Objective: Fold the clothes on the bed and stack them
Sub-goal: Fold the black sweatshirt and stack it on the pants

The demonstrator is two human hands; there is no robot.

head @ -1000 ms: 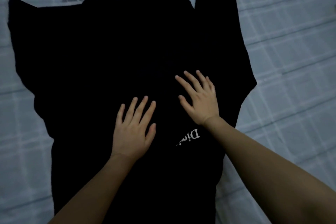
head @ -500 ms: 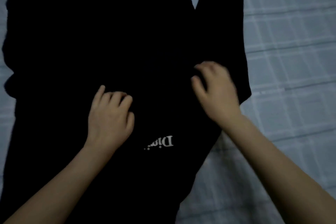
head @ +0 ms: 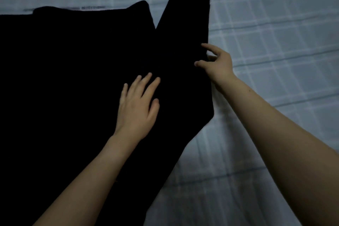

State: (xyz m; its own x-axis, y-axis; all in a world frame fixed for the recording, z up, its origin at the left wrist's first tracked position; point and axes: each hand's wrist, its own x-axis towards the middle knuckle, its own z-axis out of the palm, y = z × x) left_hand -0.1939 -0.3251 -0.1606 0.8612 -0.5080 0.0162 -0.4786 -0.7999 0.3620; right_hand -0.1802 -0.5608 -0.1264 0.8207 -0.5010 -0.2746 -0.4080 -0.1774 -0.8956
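Observation:
A black T-shirt (head: pixel 73 79) lies spread flat on the bed and fills the left half of the view. Its right sleeve (head: pixel 185 16) points up and away from me. My left hand (head: pixel 137 108) rests flat on the fabric near the shirt's right side, fingers spread. My right hand (head: pixel 216 62) is at the shirt's right edge just below that sleeve, thumb and forefinger curled around the edge of the cloth. The shirt's white lettering is out of sight.
The bed sheet (head: pixel 275 42) is pale blue with a white check pattern and covers all the room to the right of the shirt and above it. No other clothes are in view.
Both hands have moved right across the shirt. My left hand has opened flat again, and my right hand has gone from the chest to the shirt's right edge. The view has shifted right.

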